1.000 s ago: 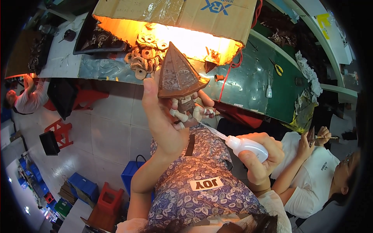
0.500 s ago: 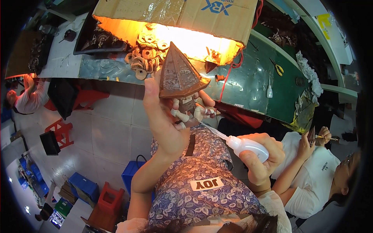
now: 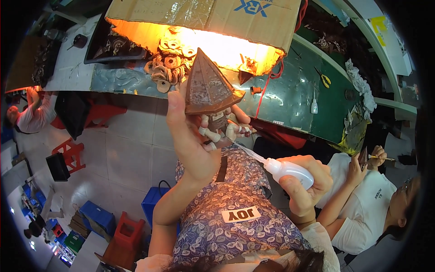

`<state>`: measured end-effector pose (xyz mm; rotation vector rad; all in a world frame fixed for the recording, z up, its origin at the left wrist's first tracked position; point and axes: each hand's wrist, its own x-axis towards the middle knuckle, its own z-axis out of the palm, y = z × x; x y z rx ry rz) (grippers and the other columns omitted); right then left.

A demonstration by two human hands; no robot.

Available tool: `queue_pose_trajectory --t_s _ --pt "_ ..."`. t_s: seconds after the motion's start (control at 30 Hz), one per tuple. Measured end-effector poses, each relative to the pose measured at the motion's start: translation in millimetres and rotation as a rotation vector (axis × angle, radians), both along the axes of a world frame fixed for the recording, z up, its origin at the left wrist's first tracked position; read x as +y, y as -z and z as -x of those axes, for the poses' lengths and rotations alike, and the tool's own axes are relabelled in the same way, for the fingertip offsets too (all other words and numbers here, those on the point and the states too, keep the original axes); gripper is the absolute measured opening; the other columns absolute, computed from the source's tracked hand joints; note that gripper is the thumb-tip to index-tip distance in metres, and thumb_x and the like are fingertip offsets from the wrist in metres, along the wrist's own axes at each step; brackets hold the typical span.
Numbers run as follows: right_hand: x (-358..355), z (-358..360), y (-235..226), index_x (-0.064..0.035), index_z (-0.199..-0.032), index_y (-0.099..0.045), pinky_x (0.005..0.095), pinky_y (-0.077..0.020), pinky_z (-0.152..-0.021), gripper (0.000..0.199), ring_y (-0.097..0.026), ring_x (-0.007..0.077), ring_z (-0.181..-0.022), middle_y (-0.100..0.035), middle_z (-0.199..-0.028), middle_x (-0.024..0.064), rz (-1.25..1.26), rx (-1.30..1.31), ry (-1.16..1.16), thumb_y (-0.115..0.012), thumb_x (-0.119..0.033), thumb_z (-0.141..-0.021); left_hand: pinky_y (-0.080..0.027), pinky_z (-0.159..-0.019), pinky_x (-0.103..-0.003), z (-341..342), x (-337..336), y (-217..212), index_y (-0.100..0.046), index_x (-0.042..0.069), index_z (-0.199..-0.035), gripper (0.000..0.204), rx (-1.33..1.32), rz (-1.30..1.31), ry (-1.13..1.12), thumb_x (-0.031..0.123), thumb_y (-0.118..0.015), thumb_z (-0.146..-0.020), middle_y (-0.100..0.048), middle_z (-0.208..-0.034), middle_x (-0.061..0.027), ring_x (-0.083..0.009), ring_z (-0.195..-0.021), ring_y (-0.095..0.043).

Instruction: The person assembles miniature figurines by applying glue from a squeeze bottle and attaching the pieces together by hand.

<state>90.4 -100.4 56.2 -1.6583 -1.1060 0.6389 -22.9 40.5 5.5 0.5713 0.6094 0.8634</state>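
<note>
My left hand (image 3: 192, 145) is closed around a small brown model (image 3: 210, 86) with a pointed, ribbed roof, held tilted up in front of the table edge. Under the roof sits a narrower brown base, partly covered by fingers and pale stubby pieces. Whether those pieces are wrapped fingertips or parts of the model, I cannot tell. In my right hand (image 3: 306, 183) is a white squeeze bottle (image 3: 290, 172) with a long thin nozzle. The nozzle tip reaches the underside of the model; whether it touches is too small to tell.
Ahead, a cardboard box (image 3: 204, 16) glows orange inside, beside a heap of brown rings (image 3: 170, 63). Yellow-handled pliers (image 3: 325, 80) and another small bottle (image 3: 314, 106) lie on the green table (image 3: 294, 109). A co-worker (image 3: 362, 199) in white sits at right, holding a brush.
My hands, the model and the bottle stay almost in place; the view shifts very slightly. At far lower left, a distant dark shape has moved left.
</note>
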Motion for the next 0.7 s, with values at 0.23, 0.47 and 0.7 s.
queue_pose_trajectory --t_s 0.23,0.47,0.7 --pt "0.9 -0.5 -0.6 0.0069 -0.081 -0.065 0.0227 -0.0481 -0.049 0.022 -0.064 0.0155 -0.055 -0.066 -0.067 0.0136 0.012 0.019 0.003 -0.073 -0.008 -0.066 -0.052 -0.056 -0.036 1.3 0.7 1.8 -0.056 -0.004 -0.098 0.069 0.007 0.019 0.021 0.055 -0.02 -0.093 -0.061 -0.074 -0.0188 -0.0255 -0.06 -0.06" --pt "3.3 0.1 -0.2 0.0066 -0.081 -0.065 0.0226 -0.0484 -0.05 0.022 -0.065 0.0157 -0.055 -0.066 -0.067 0.0138 0.025 0.015 0.011 -0.073 -0.007 -0.066 -0.046 -0.049 -0.024 -3.3 1.8 -1.9 -0.048 0.005 -0.106 0.063 0.116 0.017 0.015 0.06 -0.022 -0.091 -0.061 -0.069 -0.0149 -0.0157 -0.058 -0.06" --pt "2.3 0.5 4.4 0.0073 -0.081 -0.065 0.0226 -0.0482 -0.049 0.023 -0.064 0.0158 -0.055 -0.066 -0.067 0.0137 -0.013 0.035 0.04 -0.071 -0.01 -0.066 -0.046 -0.05 -0.024 1.2 5.6 3.7 -0.048 0.004 -0.108 0.062 0.086 -0.009 0.057 0.059 -0.023 -0.091 -0.062 -0.07 -0.0151 -0.0165 -0.058 -0.06"
